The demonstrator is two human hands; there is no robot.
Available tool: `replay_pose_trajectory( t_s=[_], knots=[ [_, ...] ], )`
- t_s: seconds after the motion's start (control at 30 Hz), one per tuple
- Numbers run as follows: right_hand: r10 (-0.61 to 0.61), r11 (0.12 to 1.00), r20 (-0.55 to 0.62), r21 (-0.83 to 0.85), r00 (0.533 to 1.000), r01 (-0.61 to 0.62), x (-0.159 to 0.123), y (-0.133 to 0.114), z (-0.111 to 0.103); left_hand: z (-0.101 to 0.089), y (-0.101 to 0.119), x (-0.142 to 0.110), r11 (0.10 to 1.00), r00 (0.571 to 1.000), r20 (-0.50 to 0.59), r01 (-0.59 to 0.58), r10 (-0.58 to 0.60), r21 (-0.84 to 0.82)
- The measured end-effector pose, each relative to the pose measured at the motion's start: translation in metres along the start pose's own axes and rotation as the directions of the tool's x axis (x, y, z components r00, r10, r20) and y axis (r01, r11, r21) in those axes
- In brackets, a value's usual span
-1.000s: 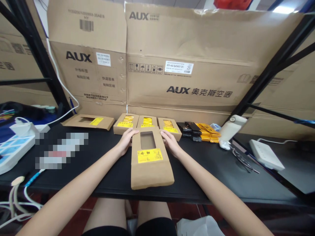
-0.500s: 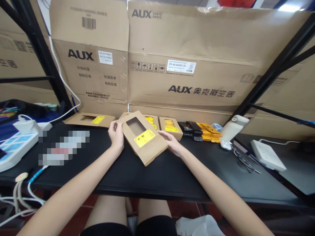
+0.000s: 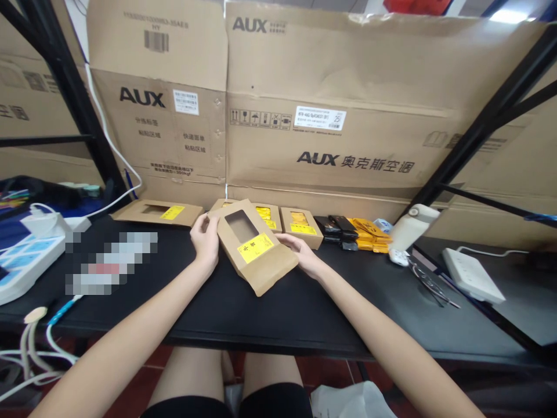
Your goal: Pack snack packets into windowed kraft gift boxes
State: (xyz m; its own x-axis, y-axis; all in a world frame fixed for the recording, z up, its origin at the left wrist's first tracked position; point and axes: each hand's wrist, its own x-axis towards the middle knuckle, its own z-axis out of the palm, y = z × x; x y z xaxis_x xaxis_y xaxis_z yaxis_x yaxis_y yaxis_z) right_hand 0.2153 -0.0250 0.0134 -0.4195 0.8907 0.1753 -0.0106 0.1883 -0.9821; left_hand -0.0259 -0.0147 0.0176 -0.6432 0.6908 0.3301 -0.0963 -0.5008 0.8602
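Observation:
A flat brown paper box [image 3: 256, 249] with a cut-out window and a yellow label is held tilted above the black table [image 3: 270, 316]. My left hand [image 3: 205, 239] grips its upper left end, fingers closed on the edge. My right hand [image 3: 301, 253] supports its right side from beneath, fingers curled on it. Behind it stand filled brown boxes [image 3: 301, 225] with yellow contents in a row.
An empty flat box [image 3: 158, 212] lies at the back left. Black and yellow sachets [image 3: 354, 231] are piled right of the row, beside a white device [image 3: 409, 227] and a white power strip [image 3: 473, 274]. Large AUX cartons [image 3: 322, 110] wall the back. Cables and a white unit [image 3: 21, 264] are at left.
The box lay flat and lengthwise on the table between both hands; it has been lifted off the surface and turned diagonally. Over the last half second it hardly moved.

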Motion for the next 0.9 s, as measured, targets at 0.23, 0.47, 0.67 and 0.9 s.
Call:
replay_pose_trajectory(
  t_s=[0.23,0.47,0.67,0.9],
  knots=[
    [0.142,0.986,-0.152,0.109,0.978,-0.126,0.0016,0.002,-0.0006,0.0011,-0.0012,0.0002,1.0,1.0,0.028,0.016,-0.015,-0.016],
    [0.122,0.971,-0.236,0.228,0.964,-0.067,0.0046,0.0052,-0.0043,0.0022,0.0022,-0.0023,0.993,0.991,0.081,0.109,-0.106,-0.034],
    [0.134,0.97,-0.248,0.23,0.959,-0.076,0.0047,0.0024,-0.0026,0.0024,0.004,-0.0031,0.984,0.976,0.125,0.176,-0.178,0.024],
    [0.092,0.947,-0.367,0.319,0.926,0.032,0.0049,-0.0024,-0.0053,0.003,0.0032,-0.0044,0.934,0.91,0.209,0.34,-0.357,0.114]
  ],
)
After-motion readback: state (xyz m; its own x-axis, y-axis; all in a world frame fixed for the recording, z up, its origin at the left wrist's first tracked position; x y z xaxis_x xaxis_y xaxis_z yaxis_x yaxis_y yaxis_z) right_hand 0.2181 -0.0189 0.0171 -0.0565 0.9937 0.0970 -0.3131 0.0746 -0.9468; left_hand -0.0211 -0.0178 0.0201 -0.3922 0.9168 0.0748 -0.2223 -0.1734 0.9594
